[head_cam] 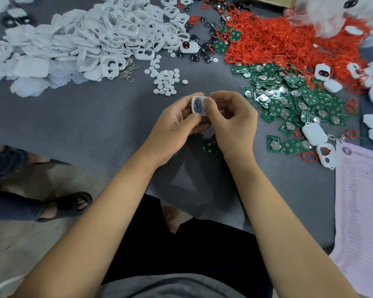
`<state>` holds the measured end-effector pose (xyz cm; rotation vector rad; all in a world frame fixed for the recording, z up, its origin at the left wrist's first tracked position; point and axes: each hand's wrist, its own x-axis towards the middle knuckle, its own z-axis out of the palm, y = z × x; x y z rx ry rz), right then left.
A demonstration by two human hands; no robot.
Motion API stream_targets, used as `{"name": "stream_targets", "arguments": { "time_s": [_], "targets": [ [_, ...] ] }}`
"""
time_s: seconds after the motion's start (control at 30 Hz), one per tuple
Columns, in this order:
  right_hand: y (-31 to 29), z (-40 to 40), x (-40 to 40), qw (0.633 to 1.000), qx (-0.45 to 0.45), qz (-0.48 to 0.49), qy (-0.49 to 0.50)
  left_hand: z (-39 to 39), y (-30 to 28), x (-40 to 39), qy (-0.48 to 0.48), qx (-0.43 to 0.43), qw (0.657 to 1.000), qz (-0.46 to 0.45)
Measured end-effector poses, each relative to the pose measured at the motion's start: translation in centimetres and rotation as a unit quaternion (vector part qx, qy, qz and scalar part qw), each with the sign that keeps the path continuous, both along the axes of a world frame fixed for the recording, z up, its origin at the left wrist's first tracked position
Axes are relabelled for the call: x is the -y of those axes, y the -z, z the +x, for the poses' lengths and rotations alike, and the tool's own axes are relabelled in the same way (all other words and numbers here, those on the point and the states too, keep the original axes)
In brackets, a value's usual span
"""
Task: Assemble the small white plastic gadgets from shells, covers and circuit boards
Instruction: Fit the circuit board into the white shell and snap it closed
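Bare hands (202, 123) around rounded white shell (199, 103)

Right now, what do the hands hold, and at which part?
One small white shell, pinched between both hands: left hand at its left edge, right hand at its right edge.

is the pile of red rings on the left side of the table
No, the red rings are heaped at the far right, while white shells fill the left.

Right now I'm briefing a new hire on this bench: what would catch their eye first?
Probably the bright heap of red rings at the far right, then the green circuit boards spilling below it. At centre, the left hand and right hand pinch one small white gadget, with white shells piled far left.
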<state>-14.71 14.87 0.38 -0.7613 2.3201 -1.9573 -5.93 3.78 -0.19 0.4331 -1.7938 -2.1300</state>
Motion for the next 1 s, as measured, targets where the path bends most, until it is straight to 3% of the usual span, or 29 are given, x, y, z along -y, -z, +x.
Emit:
{"name": "stream_targets", "arguments": {
  "time_s": [0.63,1.0],
  "targets": [
    [-0.01,0.67,0.19,0.99,-0.123,0.061,0.012,0.18,-0.29,-0.07,-0.027,0.001,0.999,-0.022],
    [0.11,0.53,0.16,0.989,-0.124,0.077,0.024,0.21,-0.4,-0.26,-0.026,-0.005,0.999,-0.017]
  ]
}}
